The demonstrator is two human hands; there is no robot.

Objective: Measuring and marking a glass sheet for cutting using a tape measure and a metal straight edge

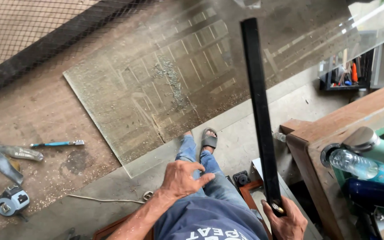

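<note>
Right hand: the right hand is down at the bottom edge of the head view, fingers curled tight around the lower end of a long black bar — a firm, closed grip.
Black bar: it runs straight and flat-sided from that fist up across the view to the top, tilting a little to the left as it climbs, and it passes in front of the glass.
Left hand: the left hand lies palm-down on the person's left thigh, on the blue jeans, fingers spread and loosely bent, holding nothing.
Glass sheet: a big clear glass sheet fills the middle of the view, dusty and speckled with bits (its near corner sits just above the left hand), with reflections of slats showing in it.
Feet: one grey sandal shows at the lower edge of the glass.
Floor, left side: a tape measure lies at the far left, a blue-handled tool above it, and a scrap of grey sheet between — all well apart from both hands.
Right side: a wooden bench stands beside the bar, with a clear plastic bottle lying in it, near the right hand.
</note>
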